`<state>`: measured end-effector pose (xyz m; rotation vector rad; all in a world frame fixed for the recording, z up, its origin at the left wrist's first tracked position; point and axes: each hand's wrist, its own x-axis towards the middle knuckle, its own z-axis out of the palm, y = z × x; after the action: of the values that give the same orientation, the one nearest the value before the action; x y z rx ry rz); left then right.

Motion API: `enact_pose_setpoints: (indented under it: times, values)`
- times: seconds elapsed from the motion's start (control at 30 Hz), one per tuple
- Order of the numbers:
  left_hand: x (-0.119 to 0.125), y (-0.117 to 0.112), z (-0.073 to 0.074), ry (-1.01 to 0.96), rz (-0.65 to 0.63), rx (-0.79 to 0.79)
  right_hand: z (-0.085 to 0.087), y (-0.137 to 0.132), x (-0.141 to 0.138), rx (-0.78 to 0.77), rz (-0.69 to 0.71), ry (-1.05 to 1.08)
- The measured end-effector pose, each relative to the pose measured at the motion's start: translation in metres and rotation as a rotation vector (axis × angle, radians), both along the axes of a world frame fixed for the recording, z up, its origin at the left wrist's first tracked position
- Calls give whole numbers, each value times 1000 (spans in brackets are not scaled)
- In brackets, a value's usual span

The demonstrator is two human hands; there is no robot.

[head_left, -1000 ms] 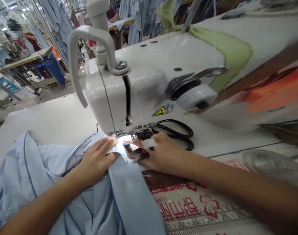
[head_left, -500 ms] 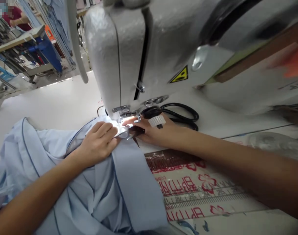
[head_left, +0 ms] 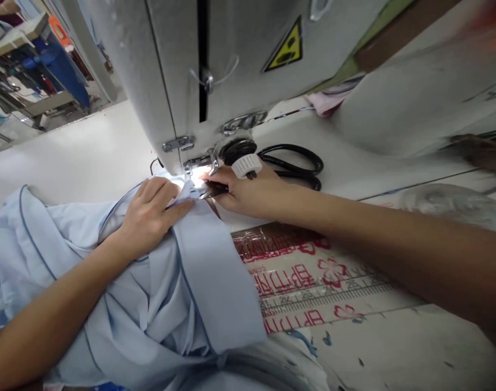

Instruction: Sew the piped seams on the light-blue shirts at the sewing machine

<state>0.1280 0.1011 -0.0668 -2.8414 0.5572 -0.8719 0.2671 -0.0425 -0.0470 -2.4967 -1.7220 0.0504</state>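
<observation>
Light blue cloth with dark piping (head_left: pixel 219 271) lies in folds under and around my left hand (head_left: pixel 148 214). That hand pinches an edge of it between thumb and fingers, just left of the needle area. My right hand (head_left: pixel 251 187) is closed around dark metal thread snips (head_left: pixel 210 190), whose blades point left at the pinched cloth. Both hands are close under the head of a grey sewing machine (head_left: pixel 239 49), in its bright lamp light. The blade tips and the cloth edge almost meet; whether they touch I cannot tell.
A black cable (head_left: pixel 300 157) loops behind my right hand. A ruler strip with red print (head_left: pixel 292 277) is fixed to the white table (head_left: pixel 88 146). A clear round object (head_left: pixel 447 203) rests under plastic at right. Another workbench (head_left: pixel 17 41) stands at far left.
The view has shifted, so the machine looks higher and nearer. My left fingers now pinch up a small fold of cloth beside the snips. My right hand stays beneath the machine head.
</observation>
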Motion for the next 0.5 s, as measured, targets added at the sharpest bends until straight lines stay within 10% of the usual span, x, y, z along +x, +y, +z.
enact_pose_setpoints:
  times: [0.3,0.5]
  values:
    - [1,0,-1,38,41,-34,-4,-3,7,5,76,-68]
    - [-2,-4,3,96,67,-75,7,-10,4,-137,386,-34]
